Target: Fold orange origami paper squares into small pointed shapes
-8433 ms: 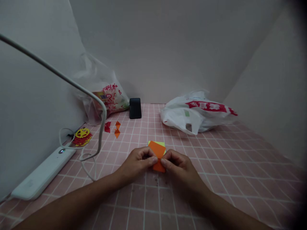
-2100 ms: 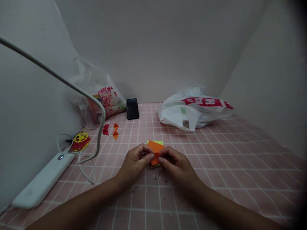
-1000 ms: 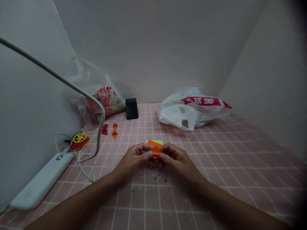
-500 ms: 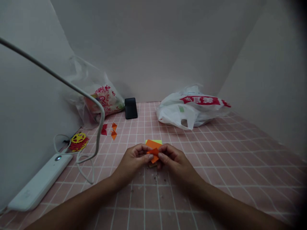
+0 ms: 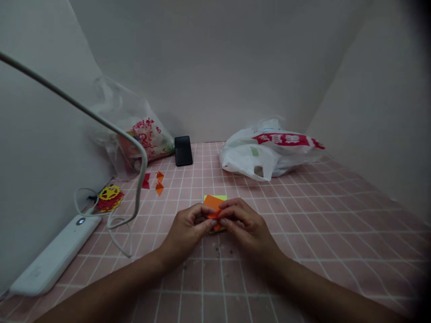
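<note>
A small folded piece of orange paper is pinched between both hands, partly hidden by the fingers. My left hand grips its left side with thumb and forefinger. On its right side, my right hand presses thumb and fingertips against the paper. Just behind and below the hands lies a stack of square paper sheets, orange on top with a yellow-green edge showing. Small orange folded-paper figures and a red one stand further off to the left.
A white power bank with a cable lies at left, near yellow and red cut-out discs. A phone and a clear plastic bag stand at the back left. A white plastic bag lies at the back right.
My right fingers have lifted and shifted over the folded orange paper, covering more of its right side. The left hand keeps its pinch, almost in place.
</note>
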A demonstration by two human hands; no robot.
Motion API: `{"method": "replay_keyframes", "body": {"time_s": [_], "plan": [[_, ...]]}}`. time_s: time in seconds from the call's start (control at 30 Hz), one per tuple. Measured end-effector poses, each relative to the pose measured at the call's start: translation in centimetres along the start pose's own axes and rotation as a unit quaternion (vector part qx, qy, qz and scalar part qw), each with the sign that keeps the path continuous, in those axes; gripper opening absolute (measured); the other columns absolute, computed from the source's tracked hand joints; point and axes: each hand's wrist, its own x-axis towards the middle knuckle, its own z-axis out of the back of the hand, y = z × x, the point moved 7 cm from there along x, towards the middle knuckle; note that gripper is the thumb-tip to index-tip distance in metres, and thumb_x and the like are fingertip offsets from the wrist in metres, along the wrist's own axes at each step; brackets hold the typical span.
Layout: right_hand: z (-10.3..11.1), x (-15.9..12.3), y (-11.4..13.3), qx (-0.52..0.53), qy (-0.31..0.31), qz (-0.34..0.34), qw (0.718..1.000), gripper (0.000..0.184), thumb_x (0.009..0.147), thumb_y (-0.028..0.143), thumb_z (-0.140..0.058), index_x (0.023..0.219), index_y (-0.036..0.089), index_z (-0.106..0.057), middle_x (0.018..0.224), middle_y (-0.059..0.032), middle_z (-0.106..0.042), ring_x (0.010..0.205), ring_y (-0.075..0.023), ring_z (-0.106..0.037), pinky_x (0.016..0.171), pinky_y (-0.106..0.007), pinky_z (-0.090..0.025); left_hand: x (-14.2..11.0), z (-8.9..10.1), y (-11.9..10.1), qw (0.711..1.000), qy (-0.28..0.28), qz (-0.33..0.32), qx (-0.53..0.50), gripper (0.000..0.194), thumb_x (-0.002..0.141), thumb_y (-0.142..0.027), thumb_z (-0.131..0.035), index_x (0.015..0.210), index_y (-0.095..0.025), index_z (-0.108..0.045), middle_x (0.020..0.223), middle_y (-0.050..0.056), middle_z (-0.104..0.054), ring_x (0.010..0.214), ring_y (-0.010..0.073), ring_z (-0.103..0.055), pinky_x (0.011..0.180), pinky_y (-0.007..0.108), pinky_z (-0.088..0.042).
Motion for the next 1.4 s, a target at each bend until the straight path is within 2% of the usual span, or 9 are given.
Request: {"method": "replay_keyframes", "body": {"time_s": [0.2, 0.43, 0.7, 1.1, 1.2, 1.4], "plan": [[0.0, -0.2, 0.6, 0.0, -0.016, 0.008, 1.0, 0.014, 0.087, 0.01, -0.06, 0.082, 0.021, -0.067, 0.092, -0.0049, -0.064, 0.09, -0.0184, -0.062, 0.079, -0.034, -0.049, -0.3, 0.0, -0.2, 0.999, -0.009, -0.039, 0.03, 0.012, 0.077, -0.023, -0.068, 0.086, -0.016, -0.071, 0.082, 0.003, -0.073, 0.075, 0.0148, -0.066, 0.069, 0.025, -0.054], [-0.3, -0.4, -0.7, 0.098, -0.029, -0.09, 0.991, 0.011, 0.085, 0.017, -0.063, 0.074, 0.02, -0.063, 0.088, -0.0045, -0.064, 0.085, -0.0184, -0.062, 0.076, -0.034, -0.048, -0.5, 0.3, -0.6, 0.996, -0.027, -0.065, 0.05, 0.009, 0.077, -0.023, -0.069, 0.083, -0.016, -0.071, 0.078, 0.003, -0.073, 0.071, 0.0145, -0.068, 0.067, 0.024, -0.054], [-0.9, -0.6, -1.5, 0.187, -0.026, -0.159, 0.969, 0.012, 0.082, 0.022, -0.066, 0.071, 0.02, -0.061, 0.086, -0.0032, -0.061, 0.08, -0.0162, -0.06, 0.072, -0.032, -0.049, -0.6, 0.4, -0.8, 0.993, -0.042, -0.071, 0.081, 0.01, 0.079, -0.025, -0.068, 0.08, -0.015, -0.07, 0.074, 0.003, -0.071, 0.068, 0.0138, -0.066, 0.063, 0.023, -0.053], [-1.1, -0.6, -1.4, 0.214, -0.014, -0.174, 0.961, 0.012, 0.083, 0.022, -0.065, 0.073, 0.02, -0.059, 0.079, -0.0007, -0.062, 0.075, -0.0143, -0.061, 0.071, -0.03, -0.048, -0.7, 0.4, -0.9, 0.992, -0.044, -0.068, 0.094, 0.01, 0.079, -0.025, -0.067, 0.077, -0.016, -0.069, 0.072, 0.002, -0.071, 0.066, 0.0138, -0.066, 0.061, 0.023, -0.053], [-1.4, -0.7, -1.7, 0.224, -0.01, -0.181, 0.958, 0.009, 0.082, 0.021, -0.065, 0.079, 0.021, -0.057, 0.078, 0.0004, -0.063, 0.074, -0.0139, -0.062, 0.069, -0.029, -0.049, -0.6, 0.5, -0.8, 0.991, -0.049, -0.063, 0.105, 0.01, 0.079, -0.025, -0.067, 0.076, -0.016, -0.068, 0.071, 0.002, -0.07, 0.065, 0.0139, -0.065, 0.061, 0.023, -0.052], [-1.6, -0.6, -2.3, 0.224, -0.012, -0.173, 0.959, 0.015, 0.081, 0.023, -0.069, 0.091, 0.022, -0.057, 0.084, 0.0002, -0.065, 0.076, -0.0154, -0.065, 0.07, -0.03, -0.052, -0.7, 0.3, -1.2, 0.989, -0.034, -0.078, 0.119, 0.008, 0.08, -0.022, -0.065, 0.076, -0.016, -0.068, 0.072, 0.002, -0.071, 0.066, 0.0139, -0.065, 0.063, 0.023, -0.052]]}}
